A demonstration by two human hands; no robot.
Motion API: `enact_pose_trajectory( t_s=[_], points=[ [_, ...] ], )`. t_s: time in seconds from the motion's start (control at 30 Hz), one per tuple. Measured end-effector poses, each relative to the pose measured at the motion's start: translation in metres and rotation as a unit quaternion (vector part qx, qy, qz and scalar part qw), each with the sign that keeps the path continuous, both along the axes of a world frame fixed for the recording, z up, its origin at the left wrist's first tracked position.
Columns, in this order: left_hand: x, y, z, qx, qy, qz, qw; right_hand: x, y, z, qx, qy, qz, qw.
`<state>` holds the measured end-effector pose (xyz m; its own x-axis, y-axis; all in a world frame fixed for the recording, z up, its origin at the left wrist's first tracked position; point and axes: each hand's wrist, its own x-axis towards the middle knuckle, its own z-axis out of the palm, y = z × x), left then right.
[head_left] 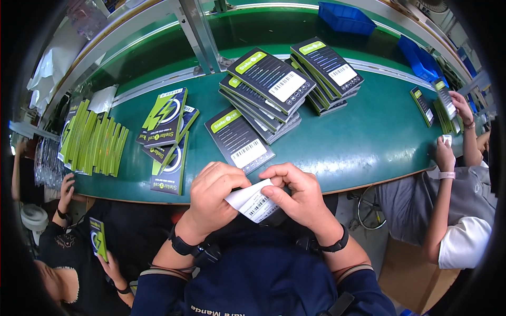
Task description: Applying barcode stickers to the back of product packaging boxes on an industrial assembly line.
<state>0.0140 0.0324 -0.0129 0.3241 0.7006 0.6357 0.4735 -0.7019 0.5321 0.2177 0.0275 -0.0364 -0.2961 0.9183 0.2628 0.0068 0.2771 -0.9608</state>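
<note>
A small white sheet of barcode labels is held up between my hands, above the near edge of the table. My left hand grips its left side with curled fingers. On the right side, the thumb and fingers of my right hand pinch the upper corner. Just beyond my hands a flat black-and-green box lies with its barcode side up. Behind it are two stacks of the same boxes, a nearer stack and a right stack.
On the green table, a loose pile of boxes and a row of boxes on edge stand left. Co-workers on both sides handle boxes: a left hand and a right one. Blue bins sit at the back.
</note>
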Motion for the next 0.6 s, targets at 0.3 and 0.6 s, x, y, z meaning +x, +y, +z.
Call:
enact_pose_trajectory(
  t_s=[0.3,0.6],
  points=[
    [-0.001,-0.005,-0.007,-0.055,-0.01,-0.002,0.998,-0.003,-0.004,-0.002,0.018,0.006,-0.012,1.0],
    [-0.007,-0.004,-0.016,-0.063,0.023,-0.019,0.998,-0.004,-0.001,0.004,0.082,-0.04,-0.002,0.996]
  ],
)
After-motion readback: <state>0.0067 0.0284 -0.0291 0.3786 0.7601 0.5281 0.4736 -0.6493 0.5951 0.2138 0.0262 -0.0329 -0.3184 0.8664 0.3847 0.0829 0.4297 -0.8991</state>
